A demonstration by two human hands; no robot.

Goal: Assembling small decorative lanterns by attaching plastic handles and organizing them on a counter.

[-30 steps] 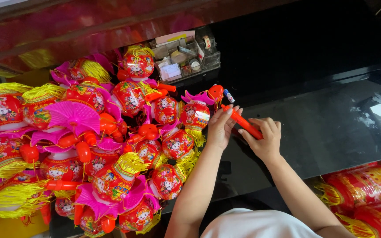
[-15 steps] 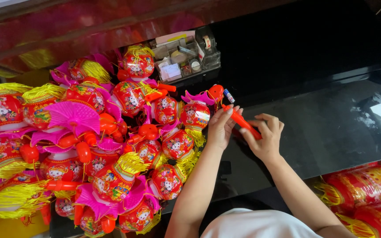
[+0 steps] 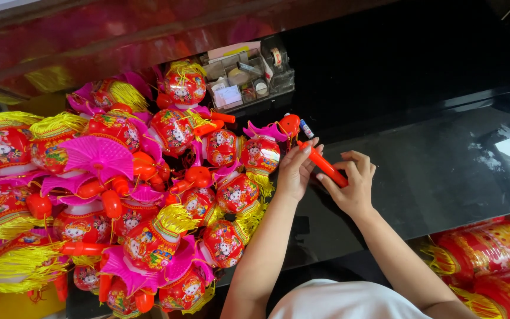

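Here my left hand [image 3: 295, 171] and right hand [image 3: 352, 186] both grasp the orange lantern handle [image 3: 324, 168], lantern pile [image 3: 149, 195] just left, bare black tabletop [image 3: 444, 171] right.

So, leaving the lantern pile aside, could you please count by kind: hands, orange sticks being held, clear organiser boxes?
Hands: 2 (left hand, right hand)
Orange stick, held by both hands: 1
Clear organiser box: 1
Total: 4
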